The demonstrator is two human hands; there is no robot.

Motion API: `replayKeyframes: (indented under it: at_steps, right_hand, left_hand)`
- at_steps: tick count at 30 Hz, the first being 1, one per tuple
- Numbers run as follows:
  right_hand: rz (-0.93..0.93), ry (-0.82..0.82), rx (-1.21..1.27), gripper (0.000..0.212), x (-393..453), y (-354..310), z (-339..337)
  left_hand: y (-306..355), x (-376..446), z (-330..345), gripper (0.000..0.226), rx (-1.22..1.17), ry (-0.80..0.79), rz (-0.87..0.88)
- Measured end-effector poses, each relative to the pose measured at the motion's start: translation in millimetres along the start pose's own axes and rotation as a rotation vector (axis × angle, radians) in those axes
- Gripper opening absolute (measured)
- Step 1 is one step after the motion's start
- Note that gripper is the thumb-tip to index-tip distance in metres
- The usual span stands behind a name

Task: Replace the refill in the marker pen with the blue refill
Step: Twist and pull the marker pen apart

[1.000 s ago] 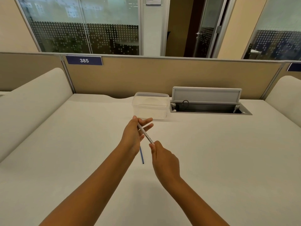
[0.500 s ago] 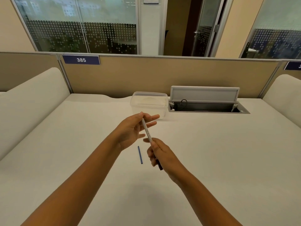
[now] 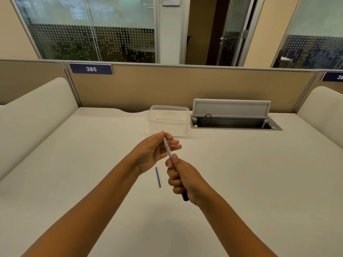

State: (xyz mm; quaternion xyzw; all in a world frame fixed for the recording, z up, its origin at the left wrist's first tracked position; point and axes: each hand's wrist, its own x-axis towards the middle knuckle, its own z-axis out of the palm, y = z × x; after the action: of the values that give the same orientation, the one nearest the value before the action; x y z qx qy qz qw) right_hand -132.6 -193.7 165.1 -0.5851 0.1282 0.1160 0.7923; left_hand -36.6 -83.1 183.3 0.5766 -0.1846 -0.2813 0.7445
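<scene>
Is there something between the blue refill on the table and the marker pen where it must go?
Nothing lies between them: the blue refill lies on bare table beside the marker pen. Both hands grip the pen, which looks unopened.

Open-plan office: desk (image 3: 241,182) behind partition (image 3: 185,86), numbered plate 385 (image 3: 91,69), cable hatch (image 3: 233,117), glass-walled rooms (image 3: 89,30).

Both forearms bare to the hands (image 3: 154,152), no sleeves or jewellery.

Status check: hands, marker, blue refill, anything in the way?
Left hand pinches marker pen top; right hand grips its lower end. Blue refill lies untouched on desk, beside hands. Nothing blocking it.
</scene>
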Motion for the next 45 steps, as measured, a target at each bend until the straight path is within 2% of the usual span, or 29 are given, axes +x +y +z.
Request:
replayKeyframes:
  at_steps: [4,5,7,9,13,15,18,21,23,29,34,36,42,45]
  right_hand:
    - [0.012,0.188,-0.213,0.039,12,9,7]
    - [-0.027,0.253,-0.339,0.037,16,14,8]
    - [-0.205,0.415,-0.719,0.032,22,29,7]
    - [-0.409,0.561,-0.956,0.03,22,43,4]
    - [-0.663,0.755,-1.121,0.034,21,47,-7]
    - [-0.721,0.799,-1.169,0.027,22,46,-13]
    - [-0.623,0.738,-1.126,0.025,25,46,-20]
    - [-0.46,0.473,-0.966,0.033,25,42,-23]
    - [-0.399,0.392,-0.94,0.031,25,42,-24]
    - [-0.348,0.419,-0.828,0.024,28,40,-31]
    - [-0.37,0.587,-1.106,0.032,28,35,-33]
    - [-0.383,0.64,-1.132,0.035,28,36,-33]
    - [-0.448,0.679,-0.96,0.047,24,51,-35]
    - [-0.308,0.668,-0.78,0.044,26,52,-47]
  left_hand:
    - [-15,0,3,0.035,-0.081,0.156,-0.037]
    - [-18,0,5,0.035,-0.109,0.19,-0.035]
    - [-23,1,9,0.035,-0.135,0.261,-0.023]
    - [-27,2,14,0.035,-0.126,0.333,-0.008]
    - [-34,-1,16,0.032,-0.097,0.445,0.023]
    - [-39,-2,15,0.028,-0.082,0.481,0.016]
    - [-42,-1,15,0.023,-0.069,0.506,-0.031]
    - [-41,0,13,0.02,-0.033,0.508,-0.063]
    - [-40,-1,10,0.019,-0.007,0.507,-0.07]
    - [-42,-3,5,0.019,-0.002,0.505,-0.098]
    - [-50,-4,8,0.019,0.041,0.509,-0.096]
    - [-50,-3,8,0.017,0.031,0.552,-0.067]
    - [-40,1,4,0.016,0.008,0.533,0.015]
    - [-36,2,0,0.016,-0.042,0.528,0.037]
